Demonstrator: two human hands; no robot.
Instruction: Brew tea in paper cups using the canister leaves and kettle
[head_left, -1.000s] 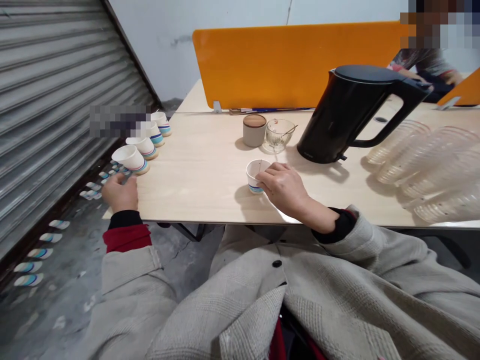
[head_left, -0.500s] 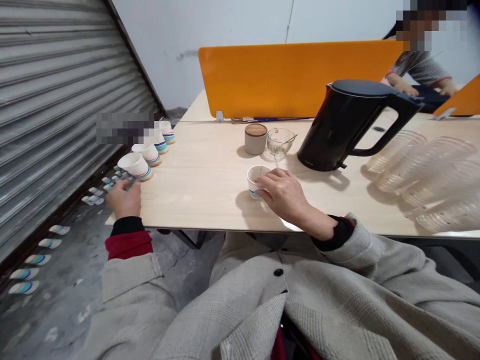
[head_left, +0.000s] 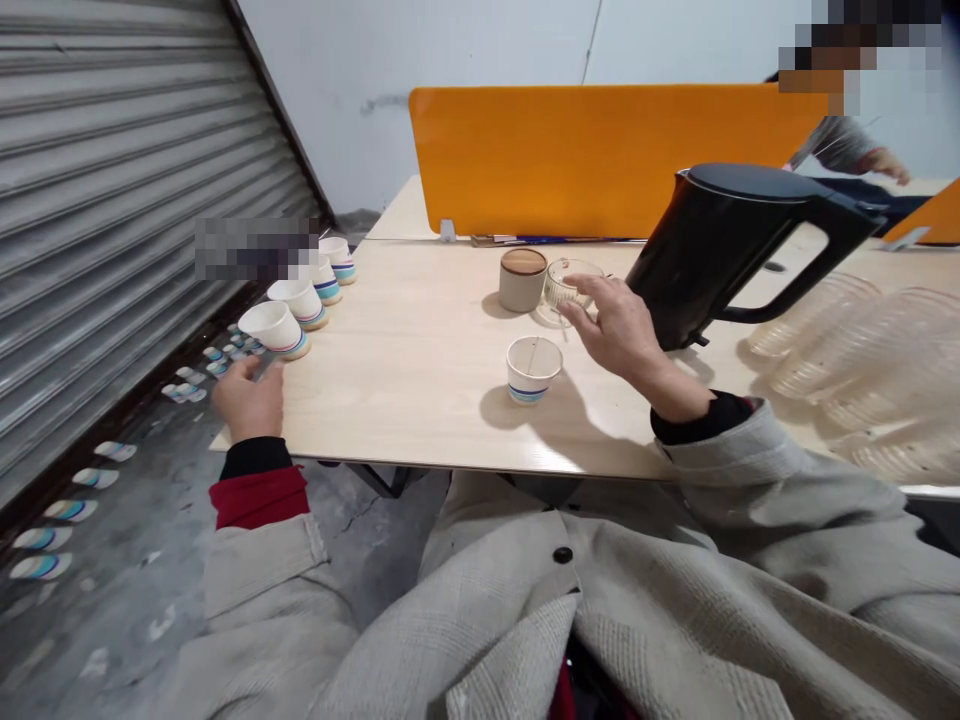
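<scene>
Currently, the right hand [head_left: 616,320], fingers parted, is near the bowl [head_left: 554,287] behind the paper cup [head_left: 534,378]. Well left of that cup, the left hand [head_left: 252,400] has its fingers apart.

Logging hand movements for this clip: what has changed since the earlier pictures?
The right hand has come away from the cup and moved forward and right toward the glass bowl, fingers spread. The cup now stands untouched. The left hand remains near the row of cups; kettle and jar stay put.
</scene>
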